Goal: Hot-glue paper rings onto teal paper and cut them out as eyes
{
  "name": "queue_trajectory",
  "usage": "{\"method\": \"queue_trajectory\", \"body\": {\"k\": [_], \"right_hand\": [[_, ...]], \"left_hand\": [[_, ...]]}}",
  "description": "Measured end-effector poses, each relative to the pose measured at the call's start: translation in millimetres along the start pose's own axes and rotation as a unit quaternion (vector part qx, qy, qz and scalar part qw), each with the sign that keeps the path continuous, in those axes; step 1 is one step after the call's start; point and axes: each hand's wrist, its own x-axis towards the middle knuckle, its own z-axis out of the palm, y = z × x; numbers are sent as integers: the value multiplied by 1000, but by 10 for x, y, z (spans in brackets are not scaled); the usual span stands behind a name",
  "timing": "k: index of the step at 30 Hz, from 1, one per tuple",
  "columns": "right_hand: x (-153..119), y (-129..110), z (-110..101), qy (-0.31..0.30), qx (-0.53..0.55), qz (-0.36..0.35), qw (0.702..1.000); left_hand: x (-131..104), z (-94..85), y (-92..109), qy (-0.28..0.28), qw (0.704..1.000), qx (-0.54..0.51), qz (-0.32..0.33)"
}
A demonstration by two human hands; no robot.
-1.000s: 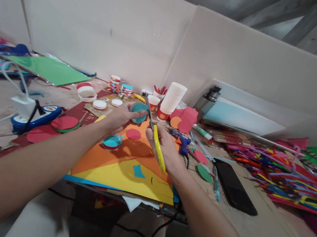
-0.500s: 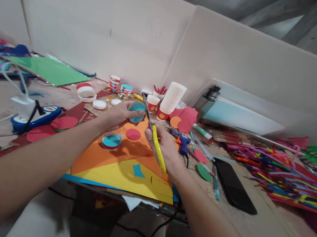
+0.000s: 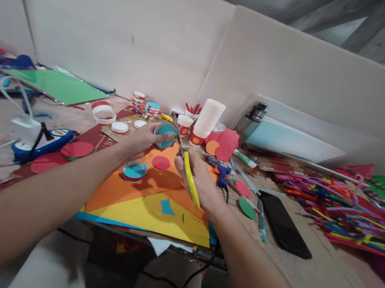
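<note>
Between the fingers and thumb of my left hand [image 3: 145,140] is a round blue disc with a pale rim [image 3: 165,136]. My right hand [image 3: 195,173] is closed on yellow-handled scissors [image 3: 190,180], whose blades point up and left, just right of the disc. Below my left hand a blue-topped ring with a red and white side [image 3: 134,171] sits on orange paper [image 3: 115,194]. Beside it lies a red paper circle [image 3: 160,163]. Yellow paper [image 3: 144,216] with a small blue scrap [image 3: 168,207] is nearest my body.
Behind my hands stand stacked white paper cups [image 3: 209,120]. A blue glue gun [image 3: 223,174], a black phone [image 3: 285,224] and colourful pipe cleaners [image 3: 352,215] lie to the right. On the left are a blue-and-white power strip [image 3: 46,143] and green sheets [image 3: 59,84].
The whole view has shifted very slightly. Both hands keep almost the same pose, with the disc and the scissors still held.
</note>
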Motion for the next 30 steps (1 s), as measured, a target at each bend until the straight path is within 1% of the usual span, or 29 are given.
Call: {"method": "queue_trajectory", "body": {"k": [3,6,14,19,26,30], "right_hand": [[2,4,1,-10,7,5,1000],[1,2,3,-6,9,9,1000],[-7,0,-7,-2,14,16,1000],[-4,17,2,9,2,10,1000],[-4,9,-14,9,-11,22,1000],[-6,20,-9,17,-10,15,1000]], "left_hand": [[1,-1,-13,6,1000,-2,-3],[-3,10,-9,12,1000,0,-5],[-10,28,17,6,1000,4,0],[1,10,16,3,1000,12,-2],[10,-23,30,-4,1000,18,-11],[18,-43,27,0,1000,23,-1]]}}
